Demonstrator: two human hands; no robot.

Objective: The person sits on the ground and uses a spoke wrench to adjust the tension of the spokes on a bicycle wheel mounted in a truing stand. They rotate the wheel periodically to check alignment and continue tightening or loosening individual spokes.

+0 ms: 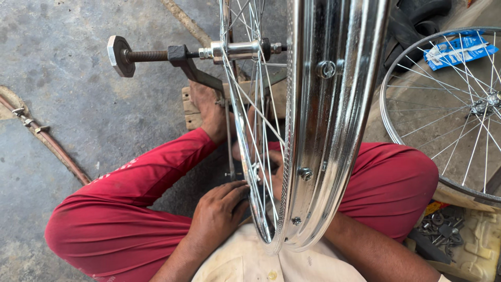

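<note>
While the chrome wheel rim is standing upright in a truing stand between the person's knees, the work appears to be at the spoke-adjusting stage. The left hand is resting against the near side of the spokes at the lowest part of the wheel, fingers curled and apparently pinching a spoke or nipple; the exact grip is hidden by the fingers. The right hand is showing only in part behind the spokes, just beyond the left hand, and whether it is open or closed cannot be told. The hub is sitting well above both hands, clamped on a threaded axle ending in a large hex nut. As a judgement, the next move is calling for a small, controlled turn at one nipple, followed by rotating the rim to check it. Room is tight: the red-trousered legs are closing in on both sides of the hands, and the rim edge is passing just right of them. A second spoked wheel is lying well to the right, above a tray of small metal parts. Bare concrete floor is lying open to the left.
</note>
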